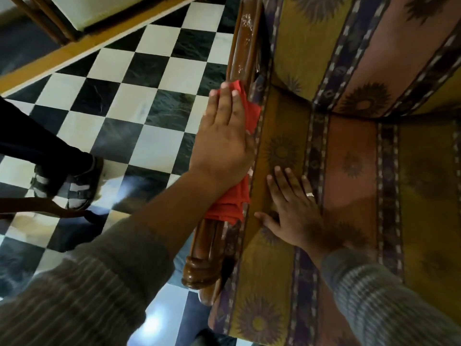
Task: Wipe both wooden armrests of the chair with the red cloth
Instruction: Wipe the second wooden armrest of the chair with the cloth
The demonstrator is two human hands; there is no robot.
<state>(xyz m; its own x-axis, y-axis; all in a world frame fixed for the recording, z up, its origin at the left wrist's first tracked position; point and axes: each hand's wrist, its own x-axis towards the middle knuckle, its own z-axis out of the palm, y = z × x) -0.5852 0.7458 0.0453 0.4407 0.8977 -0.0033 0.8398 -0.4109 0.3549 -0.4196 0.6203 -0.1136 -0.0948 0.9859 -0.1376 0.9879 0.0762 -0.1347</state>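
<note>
The chair's left wooden armrest (243,38) runs from the top centre down to its rounded front end (199,270); white scuffs show on its upper part. The red cloth (230,206) lies draped over the middle of this armrest. My left hand (222,138) presses flat on the cloth, fingers pointing up along the rail, thumb hidden. My right hand (294,208), wearing a ring, rests flat with spread fingers on the patterned seat cushion (349,171) beside the armrest and holds nothing. The other armrest is out of view.
A black-and-white checkered floor (139,101) lies left of the chair. Another person's sandalled foot (67,186) stands on it at the left. A wooden furniture frame (50,23) sits at the top left. The chair's patterned backrest (361,46) fills the top right.
</note>
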